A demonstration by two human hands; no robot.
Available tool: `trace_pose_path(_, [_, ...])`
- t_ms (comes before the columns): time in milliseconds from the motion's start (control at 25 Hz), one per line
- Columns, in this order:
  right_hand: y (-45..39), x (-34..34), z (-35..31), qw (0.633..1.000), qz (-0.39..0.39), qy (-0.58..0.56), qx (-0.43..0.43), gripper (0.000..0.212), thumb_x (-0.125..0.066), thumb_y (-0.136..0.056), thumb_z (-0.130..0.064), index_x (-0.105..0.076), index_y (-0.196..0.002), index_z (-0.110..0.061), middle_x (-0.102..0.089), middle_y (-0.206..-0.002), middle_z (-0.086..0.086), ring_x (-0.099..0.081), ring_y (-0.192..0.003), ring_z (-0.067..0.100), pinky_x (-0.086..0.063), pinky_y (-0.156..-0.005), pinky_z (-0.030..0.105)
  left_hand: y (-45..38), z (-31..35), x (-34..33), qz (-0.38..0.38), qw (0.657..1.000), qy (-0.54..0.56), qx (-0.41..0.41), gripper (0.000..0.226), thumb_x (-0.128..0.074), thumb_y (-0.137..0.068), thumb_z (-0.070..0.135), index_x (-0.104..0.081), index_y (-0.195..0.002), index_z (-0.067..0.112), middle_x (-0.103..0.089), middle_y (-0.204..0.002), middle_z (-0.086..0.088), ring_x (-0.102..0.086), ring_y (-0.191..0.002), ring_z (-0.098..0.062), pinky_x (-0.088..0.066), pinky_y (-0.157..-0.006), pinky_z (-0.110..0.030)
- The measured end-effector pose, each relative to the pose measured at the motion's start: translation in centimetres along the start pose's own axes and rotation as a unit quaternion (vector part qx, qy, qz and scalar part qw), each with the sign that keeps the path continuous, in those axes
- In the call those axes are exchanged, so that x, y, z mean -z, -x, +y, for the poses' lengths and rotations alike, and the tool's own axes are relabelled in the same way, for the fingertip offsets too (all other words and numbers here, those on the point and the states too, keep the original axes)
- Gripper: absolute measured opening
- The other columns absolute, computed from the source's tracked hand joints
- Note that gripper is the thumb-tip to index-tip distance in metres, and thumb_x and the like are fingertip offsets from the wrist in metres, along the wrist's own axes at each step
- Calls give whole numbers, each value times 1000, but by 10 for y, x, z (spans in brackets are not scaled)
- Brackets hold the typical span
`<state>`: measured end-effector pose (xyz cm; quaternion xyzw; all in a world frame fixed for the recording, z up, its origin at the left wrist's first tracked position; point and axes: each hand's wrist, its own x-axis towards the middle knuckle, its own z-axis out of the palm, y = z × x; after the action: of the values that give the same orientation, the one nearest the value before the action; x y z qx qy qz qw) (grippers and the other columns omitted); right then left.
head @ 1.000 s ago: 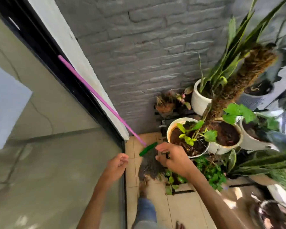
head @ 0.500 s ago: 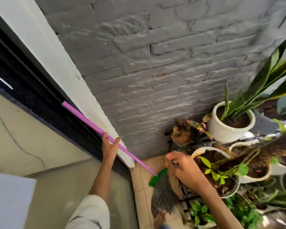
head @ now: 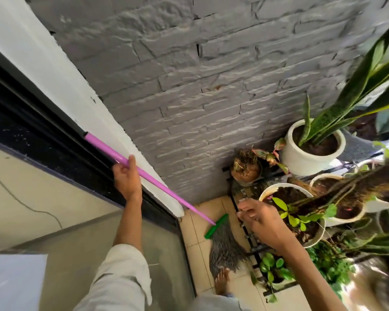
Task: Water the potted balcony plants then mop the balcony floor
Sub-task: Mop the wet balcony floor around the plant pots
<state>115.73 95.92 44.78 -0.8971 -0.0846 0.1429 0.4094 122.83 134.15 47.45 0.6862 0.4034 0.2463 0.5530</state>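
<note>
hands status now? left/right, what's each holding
Left hand: fingers curled round the purple mop handle.
Right hand: fingers loosely curled, holding nothing visible, above the plant rack.

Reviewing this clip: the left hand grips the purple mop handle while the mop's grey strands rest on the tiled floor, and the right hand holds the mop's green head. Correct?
Not quite. In the head view the right hand holds nothing of the mop; it hangs apart from the green head, near the potted plants. The rest stands: the left hand grips the purple mop handle, and the grey strands rest on the tiled floor.
</note>
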Motion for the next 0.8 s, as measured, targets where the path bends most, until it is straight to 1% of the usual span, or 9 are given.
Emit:
trace_pose_path(120, [23,8,12,1000,-1,-12,-9,23,-72,-103,-22,-76,-124,-10,-79,-116,2,-76,-103,15,-61,-94,35,31,19,0,-156,982,-52,-96,23,-75,-96,32,-70,-91,10,-74,-87,-8,-70,-85,-17,-59,-96,-48])
trace_pose_path(240, [56,11,34,999,-21,-21,-19,26,-71,-104,-21,-75,-127,-10,-79,-119,5,-76,-109,19,-60,-99,35,123,29,-16,-345,932,1,-115,45,-75,-94,36,-58,-63,10,-60,-60,-10,-66,-64,-23,-59,-77,-44])
trace_pose_path(280, [70,10,43,999,-35,-20,-25,26,-71,-104,-21,-75,-127,-9,-79,-120,7,-76,-111,21,-59,-100,36,161,30,-21,-402,909,13,-112,52,-75,-95,42,-52,-56,15,-53,-54,-4,-58,-56,-23,-55,-70,-42])
trace_pose_path(360, [105,4,67,997,-74,2,-36,25,-70,-104,-19,-76,-124,-6,-79,-120,12,-75,-113,29,-58,-101,41,244,16,-21,-449,887,-10,-108,62,-73,-95,54,-40,-51,26,-37,-49,5,-36,-47,-20,-38,-55,-36])
trace_pose_path(480, [169,-10,107,986,-145,37,-74,34,-70,-104,-22,-70,-132,-3,-75,-127,16,-69,-125,34,-51,-108,38,360,-22,0,-402,909,22,-107,63,-74,-91,46,-30,-49,29,-25,-52,7,-21,-49,-17,-19,-55,-31])
trace_pose_path(600, [245,-26,142,970,-200,64,-120,70,-74,-102,-34,-43,-159,-8,-59,-149,18,-56,-141,33,-42,-111,34,445,-33,40,-365,918,50,-147,49,-66,-81,31,-30,-48,28,-24,-51,8,-22,-49,-12,-19,-54,-27])
trace_pose_path(640, [270,-31,148,968,-203,72,-128,87,-77,-99,-38,-31,-165,-8,-49,-156,20,-50,-146,36,-41,-116,37,467,-26,55,-355,921,68,-145,47,-65,-78,27,-31,-46,28,-24,-49,9,-23,-46,-12,-22,-50,-25])
trace_pose_path(720, [315,-41,148,969,-198,53,-141,115,-85,-91,-44,-12,-171,-6,-33,-164,21,-37,-153,41,-36,-125,45,504,-9,87,-304,939,126,-103,47,-67,-72,24,-30,-45,14,-23,-45,2,-25,-42,-19,-20,-47,-30])
trace_pose_path(800, [351,-56,137,978,-173,1,-116,123,-90,-86,-42,-8,-171,-6,-29,-167,20,-33,-155,39,-33,-127,47,534,-7,124,-250,953,163,-62,44,-70,-68,21,-34,-42,19,-26,-43,9,-23,-42,-11,-14,-49,-32])
